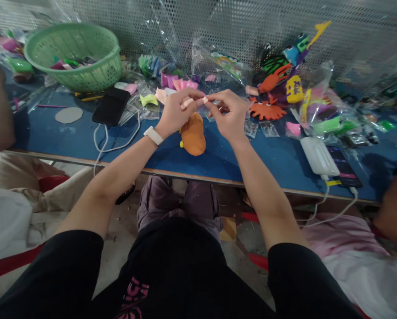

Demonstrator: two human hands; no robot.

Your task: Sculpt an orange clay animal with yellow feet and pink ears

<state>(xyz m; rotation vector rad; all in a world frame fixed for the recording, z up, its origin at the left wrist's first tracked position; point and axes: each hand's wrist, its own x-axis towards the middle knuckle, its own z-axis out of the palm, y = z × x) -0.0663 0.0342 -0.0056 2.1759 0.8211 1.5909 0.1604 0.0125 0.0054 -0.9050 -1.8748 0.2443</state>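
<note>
at the middle of the frame, just above centre, the left hand (175, 111) and right hand (233, 111) meet at the fingertips, both pinched on a small pale pink piece (205, 100); another pale lump (186, 103) shows among the left fingers. right below them, an orange clay-like shape (194, 137) with a yellow bit on its left side lies on the blue table (225, 161); whether the left fingers touch it i cannot tell. what could go wrong, as i judge it: the piece is tiny and held only by the tips, so a slip would drop it onto the orange shape or among the scraps behind; if it is as soft as it looks, too hard a squeeze would flatten it, and a wrist or finger coming down could dent the orange shape. as for containers, the green basket (116, 55) at the upper left holds a low jumble of dark, green and pinkish bits, too blurred to name. a clear bag (201, 60) at the upper middle has a colourful printed strip in it, another clear bag (317, 99) at the right shows purple and yellow stuff, and a small clear packet (269, 130) lies right of the right hand, contents too small to tell.
</note>
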